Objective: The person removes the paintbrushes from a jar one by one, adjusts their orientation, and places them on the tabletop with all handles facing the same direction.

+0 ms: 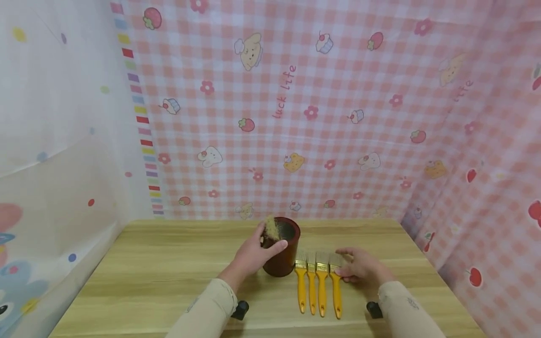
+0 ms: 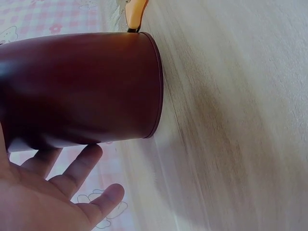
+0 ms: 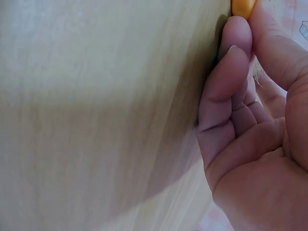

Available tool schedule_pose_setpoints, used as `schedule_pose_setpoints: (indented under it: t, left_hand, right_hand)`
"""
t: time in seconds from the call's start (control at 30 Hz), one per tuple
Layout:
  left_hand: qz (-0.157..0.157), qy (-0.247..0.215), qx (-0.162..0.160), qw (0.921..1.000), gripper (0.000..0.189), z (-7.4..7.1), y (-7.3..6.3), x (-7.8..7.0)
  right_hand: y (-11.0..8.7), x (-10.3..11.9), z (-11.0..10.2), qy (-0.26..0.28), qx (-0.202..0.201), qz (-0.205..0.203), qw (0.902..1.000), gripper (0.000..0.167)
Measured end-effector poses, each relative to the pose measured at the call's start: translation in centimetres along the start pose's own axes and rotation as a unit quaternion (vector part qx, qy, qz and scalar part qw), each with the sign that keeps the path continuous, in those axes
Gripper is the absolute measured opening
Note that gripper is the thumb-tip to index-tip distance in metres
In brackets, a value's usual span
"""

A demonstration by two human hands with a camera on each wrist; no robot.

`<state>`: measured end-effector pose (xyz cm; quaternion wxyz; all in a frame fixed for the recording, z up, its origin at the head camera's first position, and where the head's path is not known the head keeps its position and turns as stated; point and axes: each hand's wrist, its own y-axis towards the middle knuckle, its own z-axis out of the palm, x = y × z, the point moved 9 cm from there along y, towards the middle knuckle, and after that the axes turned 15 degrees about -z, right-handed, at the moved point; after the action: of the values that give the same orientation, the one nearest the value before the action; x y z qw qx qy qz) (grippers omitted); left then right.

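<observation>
A dark red-brown cylindrical cup (image 1: 282, 262) stands upright on the table. My left hand (image 1: 252, 251) grips it near the rim, thumb at the front and fingers round the left side. A tan fibrous tuft (image 1: 272, 228) shows at the rim beside those fingers; its kind is unclear. In the left wrist view, fingertips touch the cup's side (image 2: 86, 91). Several paintbrushes with yellow-orange handles lie in a row right of the cup, bristles away from me. My right hand (image 1: 361, 265) pinches the rightmost paintbrush (image 1: 336, 291) near its ferrule; its orange handle (image 3: 243, 7) peeks out by the fingertips.
The wooden table (image 1: 177, 272) ends at a pink checked cloth (image 1: 270, 188) behind it. White cloth (image 1: 84, 141) hangs at the left, and patterned cloth (image 1: 477, 202) at the right. Small black objects (image 1: 240, 310) show beside both sleeves.
</observation>
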<state>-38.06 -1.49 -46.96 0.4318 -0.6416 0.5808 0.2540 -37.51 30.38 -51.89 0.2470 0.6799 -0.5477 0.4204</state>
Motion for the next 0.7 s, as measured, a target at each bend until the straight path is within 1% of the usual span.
schedule_pose_setpoints:
  t: [0.27,0.5,0.7]
  left_hand:
    - [0.000,-0.014,0.001,0.9999,0.105,-0.16,-0.05,0.18]
    - [0.003,-0.010,0.000,0.9999,0.106,0.01,0.22,0.29]
    - [0.010,-0.014,0.005,0.9998,0.105,0.19,0.25,0.26]
  right_hand:
    - [0.08,0.45,-0.03,0.015,-0.006,-0.003,0.9999,0.079]
    - [0.22,-0.07,0.10,0.022,-0.011,0.003,0.9997,0.079]
    - [0.07,-0.07,0.12,0.015,0.004,-0.004,0.9999,0.079]
